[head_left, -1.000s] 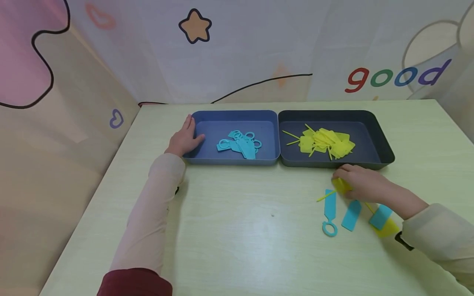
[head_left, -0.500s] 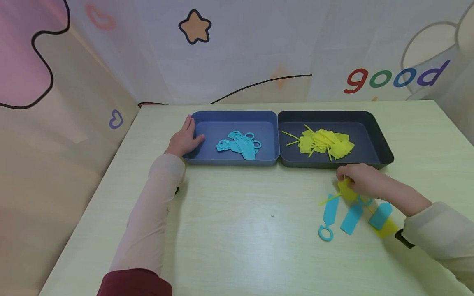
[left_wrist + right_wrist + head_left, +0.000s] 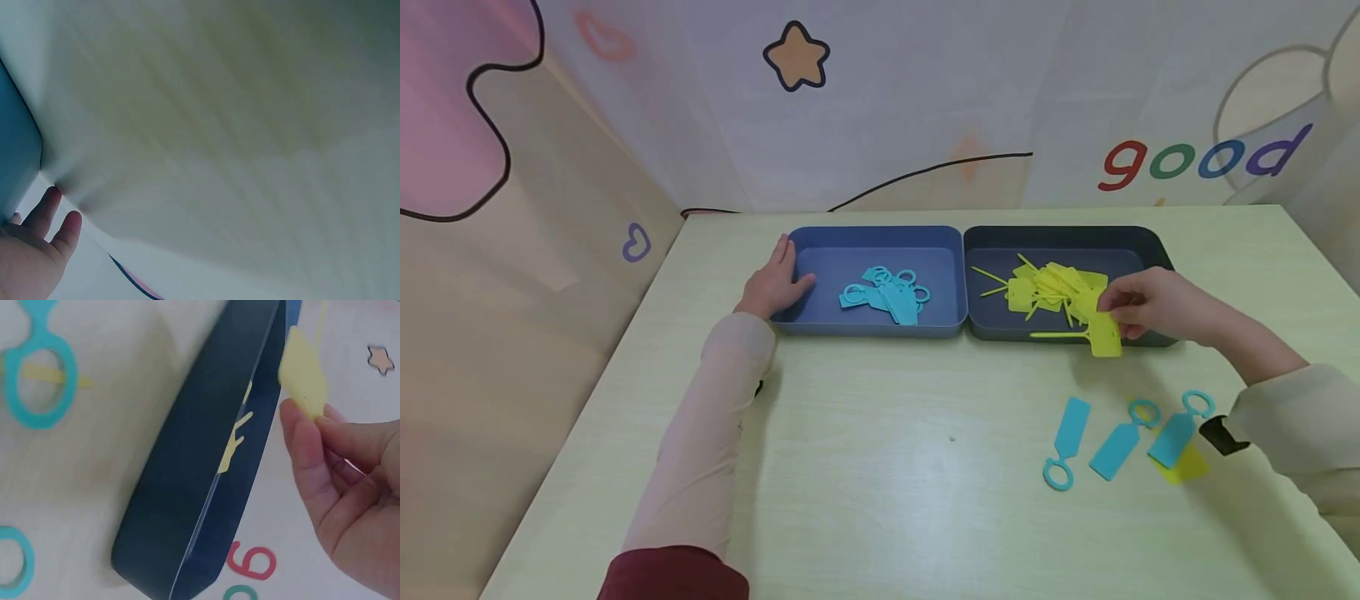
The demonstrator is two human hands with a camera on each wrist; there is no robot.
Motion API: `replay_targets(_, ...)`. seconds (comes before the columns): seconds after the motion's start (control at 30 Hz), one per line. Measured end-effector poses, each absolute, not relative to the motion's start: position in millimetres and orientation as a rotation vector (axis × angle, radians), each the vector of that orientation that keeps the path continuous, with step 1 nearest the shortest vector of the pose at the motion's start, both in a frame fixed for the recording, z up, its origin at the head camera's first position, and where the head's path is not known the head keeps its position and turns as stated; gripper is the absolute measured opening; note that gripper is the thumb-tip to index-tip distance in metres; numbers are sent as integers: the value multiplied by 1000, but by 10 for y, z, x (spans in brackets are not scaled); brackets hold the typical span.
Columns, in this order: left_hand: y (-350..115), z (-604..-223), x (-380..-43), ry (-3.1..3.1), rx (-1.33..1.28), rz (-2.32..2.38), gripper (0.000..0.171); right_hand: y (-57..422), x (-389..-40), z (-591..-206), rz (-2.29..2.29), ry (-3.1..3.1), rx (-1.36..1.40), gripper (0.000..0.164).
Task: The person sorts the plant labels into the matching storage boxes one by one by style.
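Observation:
In the head view my right hand pinches a yellow tag with a thin stem between thumb and fingers, over the front edge of the dark tray. The right wrist view shows the same yellow tag at the fingertips. Inside that tray lies a heap of yellow tags. My left hand rests at the left end of the blue tray, fingers extended along its side and thumb over the rim. Light-blue ring tags are piled in this tray.
Three light-blue ring tags lie on the table at the right: one, a middle one and another overlapping a yellow tag. The trays stand side by side near a printed wall cloth.
My right hand has lifted the yellow tag off the table, up and away to the dark tray's front edge. The light-blue tags beneath have shifted slightly. My left hand stays put.

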State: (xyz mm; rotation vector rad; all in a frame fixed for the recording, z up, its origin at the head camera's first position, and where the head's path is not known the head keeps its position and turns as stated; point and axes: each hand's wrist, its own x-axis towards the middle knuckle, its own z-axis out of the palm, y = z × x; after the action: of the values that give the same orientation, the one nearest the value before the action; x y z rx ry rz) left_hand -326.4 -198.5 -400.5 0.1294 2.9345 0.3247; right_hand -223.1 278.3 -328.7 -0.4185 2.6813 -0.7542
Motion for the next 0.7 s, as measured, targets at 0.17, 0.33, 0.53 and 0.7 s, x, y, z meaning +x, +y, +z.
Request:
replay_targets(0.17,-1993,-4008,-3268,2935,138,324,77,2878,-2442,-3338,-1058,2622,-150,28)
replay_targets(0.33,-1995,-4002,-3270,2931,127,333,77,2918,-2612,-3479,-1397,2517,95,36)
replay_targets(0.53,-1988,-4015,-3280,2926,116,333,77,2910,-2746,-3667,-1615,2420,358,29)
replay_targets(0.7,-1987,-4014,-3274,2929,117,331,77,2885,-2806,-3764,-1633,2397,492,17)
